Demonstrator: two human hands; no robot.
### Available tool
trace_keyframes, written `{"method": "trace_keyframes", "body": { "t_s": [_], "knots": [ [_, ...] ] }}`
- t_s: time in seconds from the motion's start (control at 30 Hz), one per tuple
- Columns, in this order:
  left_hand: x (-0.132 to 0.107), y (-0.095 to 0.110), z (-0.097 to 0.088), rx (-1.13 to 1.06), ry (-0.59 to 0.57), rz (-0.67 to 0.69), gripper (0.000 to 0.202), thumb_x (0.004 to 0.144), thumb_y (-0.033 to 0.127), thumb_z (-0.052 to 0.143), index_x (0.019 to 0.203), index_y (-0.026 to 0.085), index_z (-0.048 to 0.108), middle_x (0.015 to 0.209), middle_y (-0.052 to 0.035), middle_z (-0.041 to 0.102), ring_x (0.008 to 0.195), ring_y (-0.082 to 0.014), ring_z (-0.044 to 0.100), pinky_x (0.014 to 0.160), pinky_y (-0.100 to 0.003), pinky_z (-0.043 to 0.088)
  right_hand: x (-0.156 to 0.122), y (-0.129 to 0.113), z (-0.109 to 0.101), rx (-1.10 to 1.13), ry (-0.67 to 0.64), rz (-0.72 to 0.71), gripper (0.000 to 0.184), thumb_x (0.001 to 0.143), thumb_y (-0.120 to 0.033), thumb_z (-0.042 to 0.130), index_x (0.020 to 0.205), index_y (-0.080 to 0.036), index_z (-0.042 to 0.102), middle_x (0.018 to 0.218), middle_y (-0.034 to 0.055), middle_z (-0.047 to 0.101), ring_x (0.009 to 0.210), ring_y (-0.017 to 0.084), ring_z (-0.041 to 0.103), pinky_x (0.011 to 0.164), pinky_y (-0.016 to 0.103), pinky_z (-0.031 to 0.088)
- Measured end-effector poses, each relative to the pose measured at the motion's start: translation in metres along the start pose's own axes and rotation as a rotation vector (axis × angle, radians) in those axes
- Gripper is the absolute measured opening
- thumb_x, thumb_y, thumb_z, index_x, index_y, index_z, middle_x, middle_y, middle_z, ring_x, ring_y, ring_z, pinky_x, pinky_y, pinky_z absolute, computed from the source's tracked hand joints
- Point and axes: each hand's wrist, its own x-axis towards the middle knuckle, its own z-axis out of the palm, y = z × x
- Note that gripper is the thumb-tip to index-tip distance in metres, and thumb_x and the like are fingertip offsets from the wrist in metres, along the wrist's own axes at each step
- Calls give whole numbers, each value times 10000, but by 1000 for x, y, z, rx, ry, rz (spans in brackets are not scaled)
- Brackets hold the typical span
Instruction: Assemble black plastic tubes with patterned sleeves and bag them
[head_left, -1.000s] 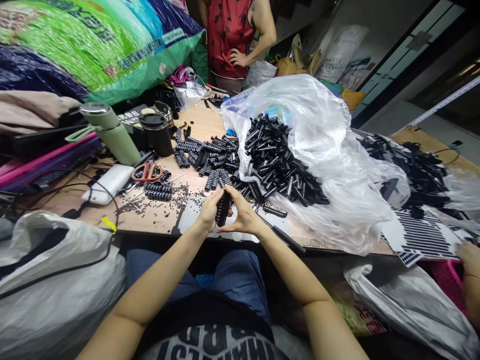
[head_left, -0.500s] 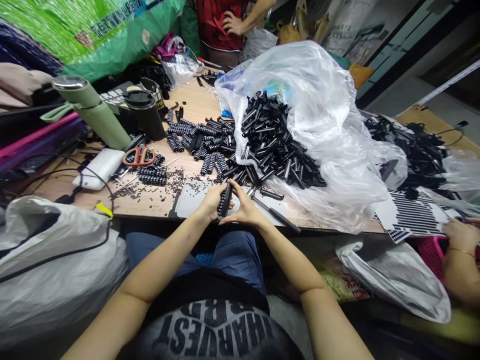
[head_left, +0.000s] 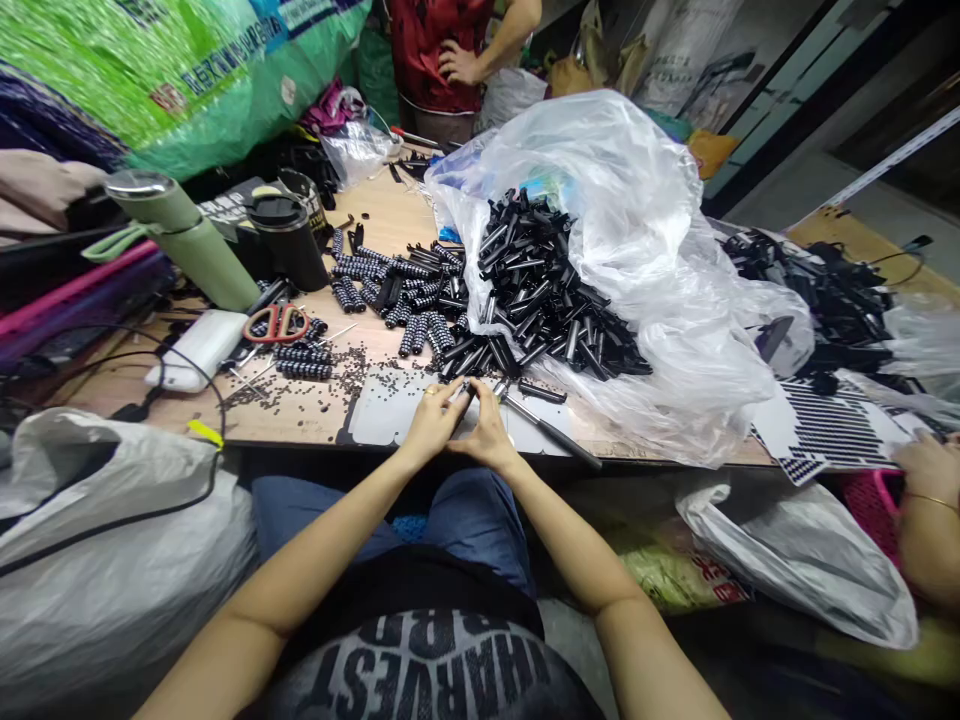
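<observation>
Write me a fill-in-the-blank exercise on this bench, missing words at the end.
The left hand and right hand hold a piece coloured ____.
In the picture, the green flask is to the ____ of the black cup.
The box beside the scissors is coloured ____.
Missing words: black; left; white.

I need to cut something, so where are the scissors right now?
In the head view, the red-handled scissors lie on the left of the table, between the white block and some patterned black cylinders.
</observation>
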Motion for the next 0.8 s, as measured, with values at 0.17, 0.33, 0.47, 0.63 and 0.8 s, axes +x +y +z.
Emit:
{"method": "trace_keyframes", "body": {
  "t_s": [0.17, 0.33, 0.47, 0.63, 0.8],
  "knots": [
    [-1, -37, -5, 690, -92, 510, 418, 885, 117, 494, 1301, 132, 528, 1034, -141, 612, 963, -227, 594, 878, -378, 500, -27, 20, -25, -366, 63, 65, 752, 770, -333, 665, 1402, -113, 322, 1369, 212, 440, 1287, 321, 398, 1051, 490, 367],
    [1, -44, -29, 1009, -114, 658, 372, 929, 103, 396, 1260, 156, 559, 1042, -137, 651, 925, -237, 602, 822, -410, 455, -53, 37, -92, -763, -9, 419, 280, 930, -390, 467, 977, -151, 606, 990, 160, 621, 939, 288, 567, 790, 394, 432],
    [-4, -38, -34, 1123, -66, 664, 382, 936, 107, 379, 1275, 168, 543, 1051, -130, 663, 915, -247, 597, 829, -459, 411, -59, 14, -88, -509, -41, 445, 363, 1002, -411, 267, 936, -195, 551, 752, 46, 616, 656, 181, 576, 613, 266, 377],
    [-9, -36, -25, 1184, -76, 615, 417, 946, 96, 312, 1288, 181, 534, 1071, -118, 668, 979, -254, 595, 909, -491, 391, -55, -18, -65, -498, -164, 447, 323, 1003, -376, 281, 875, -200, 519, 607, 3, 551, 521, 157, 519, 535, 247, 284],
    [-19, -35, 1, 1167, -65, 569, 519, 960, 337, 374, 1356, 9, 440, 1373, -238, 475, 1299, -331, 417, 1111, -530, 253, -42, -57, -76, -347, -40, 330, 372, 1005, -426, 232, 897, -208, 513, 617, -1, 556, 515, 154, 528, 535, 244, 318]
  ]
}}
